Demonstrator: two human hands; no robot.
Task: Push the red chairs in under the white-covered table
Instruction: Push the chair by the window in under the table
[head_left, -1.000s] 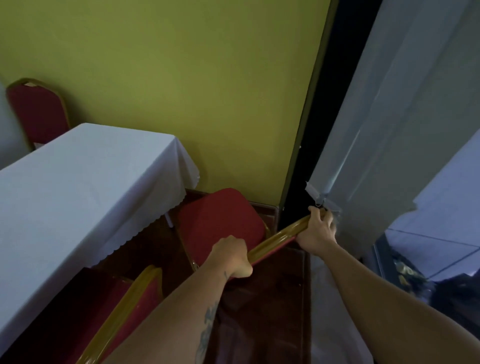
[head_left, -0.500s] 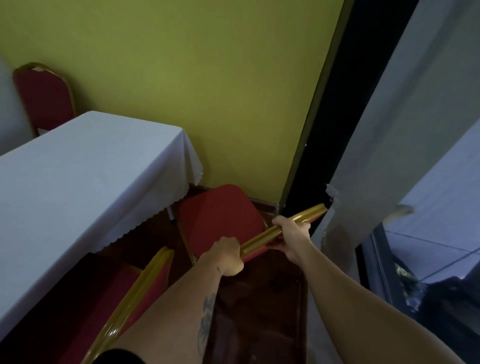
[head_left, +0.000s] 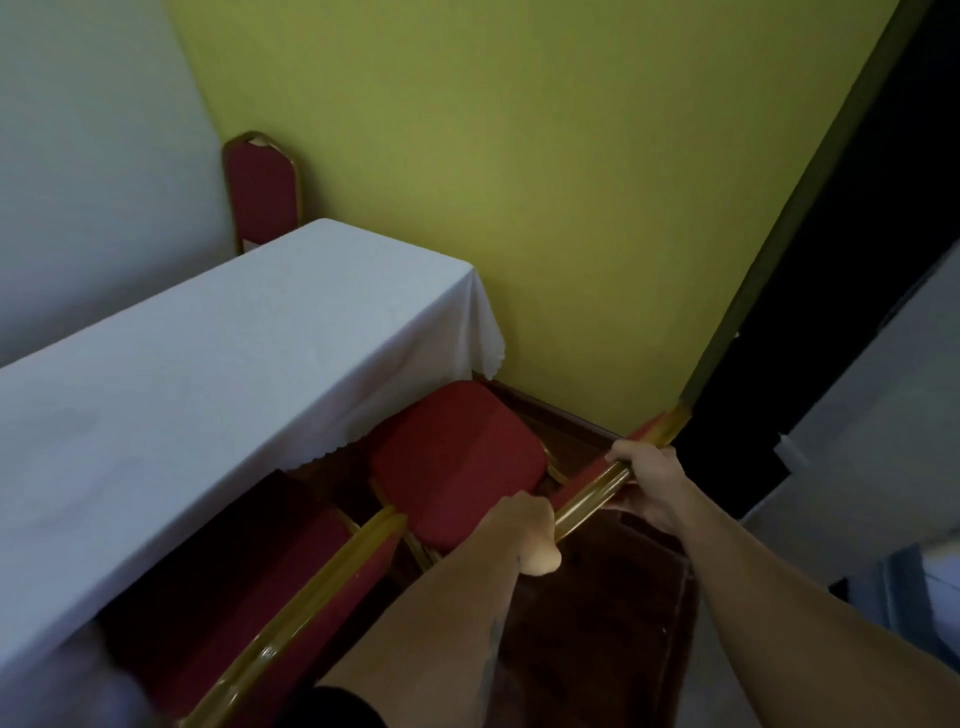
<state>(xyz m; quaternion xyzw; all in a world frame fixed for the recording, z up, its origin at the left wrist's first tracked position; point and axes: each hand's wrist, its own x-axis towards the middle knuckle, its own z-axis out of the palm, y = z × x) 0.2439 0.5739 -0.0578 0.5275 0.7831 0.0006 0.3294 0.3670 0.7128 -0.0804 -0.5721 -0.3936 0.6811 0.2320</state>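
A red chair (head_left: 457, 457) with a gold frame stands at the near corner of the white-covered table (head_left: 197, 374), its seat partly under the cloth's scalloped hem. My left hand (head_left: 524, 535) and my right hand (head_left: 647, 480) both grip the gold top rail of its backrest. A second red chair (head_left: 291, 603) sits to its left, its seat under the table and its backrest rail toward me. A third red chair (head_left: 262, 189) stands at the table's far end by the wall.
A yellow-green wall (head_left: 545, 182) runs close behind the table and the gripped chair. To the right is a dark doorway (head_left: 841, 291) and a pale curtain (head_left: 893, 405). Dark wooden floor (head_left: 597, 623) lies under my arms.
The view has swung left and the table now fills more of it. The gripped chair's seat has come nearer the table hem. My right hand has slid inward along the rail.
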